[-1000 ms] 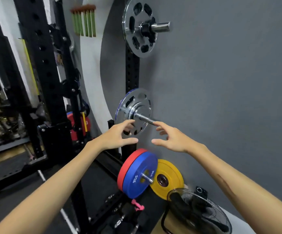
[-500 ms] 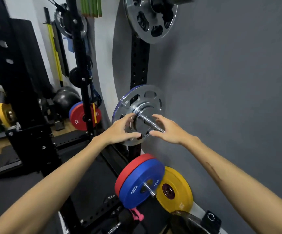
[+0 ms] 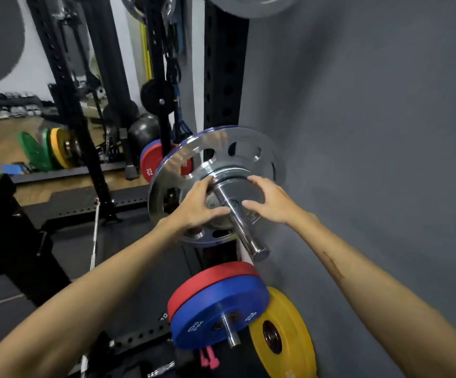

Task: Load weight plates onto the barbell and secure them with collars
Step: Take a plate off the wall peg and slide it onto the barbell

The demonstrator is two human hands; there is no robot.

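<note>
A large chrome plate (image 3: 237,143) with holes hangs on a steel peg (image 3: 244,227) of the black rack post. In front of it on the same peg sits a small grey plate (image 3: 237,186). My left hand (image 3: 196,205) grips that small plate's left edge, and my right hand (image 3: 273,200) holds its right edge. Both thumbs lie on its front face beside the peg. A thin chrome barbell (image 3: 94,236) lies on the dark floor to the left. Pink collars (image 3: 209,360) show at the bottom, under the coloured plates.
Below, a blue plate (image 3: 216,306) and a red plate (image 3: 216,271) sit on a lower peg, with a yellow plate (image 3: 289,323) leaning on the grey wall (image 3: 371,132). Black rack uprights (image 3: 68,105) stand left. Green and yellow plates (image 3: 44,151) rest farther back.
The view has moved closer to the peg. Both hands went from open in front of the peg to closing on the small grey plate from either side.
</note>
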